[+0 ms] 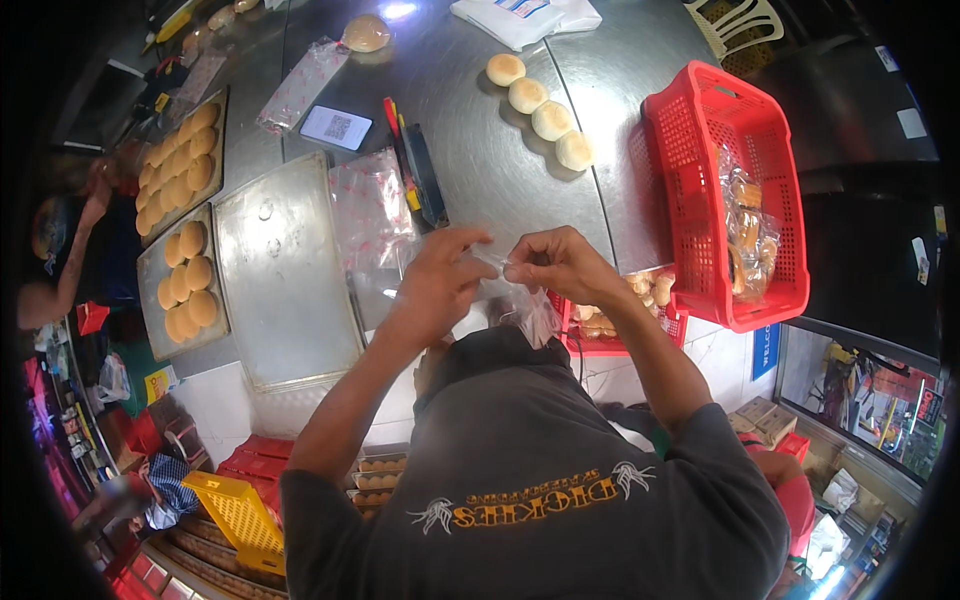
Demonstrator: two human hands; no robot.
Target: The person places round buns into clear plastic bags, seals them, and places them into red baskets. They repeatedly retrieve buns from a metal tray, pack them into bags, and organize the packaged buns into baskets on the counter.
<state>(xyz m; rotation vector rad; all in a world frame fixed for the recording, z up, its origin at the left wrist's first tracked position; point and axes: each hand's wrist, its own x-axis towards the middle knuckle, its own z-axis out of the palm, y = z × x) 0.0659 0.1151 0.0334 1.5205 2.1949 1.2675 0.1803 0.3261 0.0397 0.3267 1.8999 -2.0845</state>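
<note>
A clear plastic bag (532,312) hangs between my hands, close to my body at the table's near edge. My right hand (562,262) pinches its upper edge between thumb and fingertips. On the other side my left hand (440,278) has its fingers bent round the film, with the thumb side partly hidden. What the bag holds, if anything, I cannot make out. Beside my left hand lies a pile of printed clear bags (370,205). Farther off, several round pale buns (550,120) sit in a slanting row on the steel table (470,85).
A bare metal tray (285,270) lies left, beside trays of browned buns (187,285). A red crate (690,190) with bagged bread stands right; another red crate (610,347) sits below. A phone (337,127) and black holder (425,175) lie ahead. Another person's arm (82,235) shows far left.
</note>
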